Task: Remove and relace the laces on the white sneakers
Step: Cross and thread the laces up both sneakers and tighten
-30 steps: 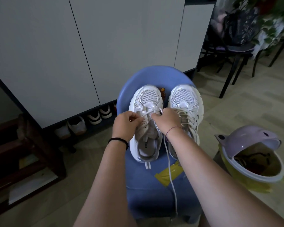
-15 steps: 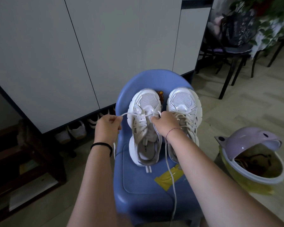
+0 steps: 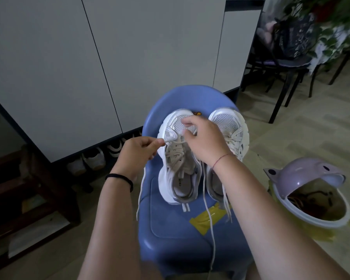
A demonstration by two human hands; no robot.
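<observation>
**Relacing entry: first sneaker, toe-end eyelets**

Setup: two white sneakers stand side by side on the seat of a blue plastic chair (image 3: 190, 235), toes toward the chair back and heels toward the camera. The first sneaker (image 3: 177, 168) is on the view's left. The second sneaker (image 3: 230, 126) is just beside it on the right, and the two are touching or nearly so.

Left hand (image 3: 138, 152): thumb and forefinger pinch the lace (image 3: 170, 140) just beside the outer edge of the first sneaker, low on the eyelet rows near the toe mesh. The other fingers are curled in. A loose strand falls from this hand down past the chair's left edge. There is a black band (image 3: 120, 177) on the wrist.

Right hand (image 3: 206, 144): it hovers over the toe mesh of the first sneaker with the back of the hand up. The fingers (image 3: 188, 124) are motion-blurred, so I cannot tell whether they grip the lace or hold nothing. There is a red thread (image 3: 220, 159) round the wrist.

Another strand runs down between the sneakers, crosses a yellow tape patch (image 3: 202, 221) on the seat and hangs over the front edge.

Writing: the insole of the first sneaker is printed "CECE"; anything further is too small to read.

Surroundings: a bin with a lilac lid (image 3: 303, 178) stands to the right of the chair. White cabinet doors (image 3: 150, 57) are behind it, with shoes (image 3: 94, 160) underneath.
</observation>
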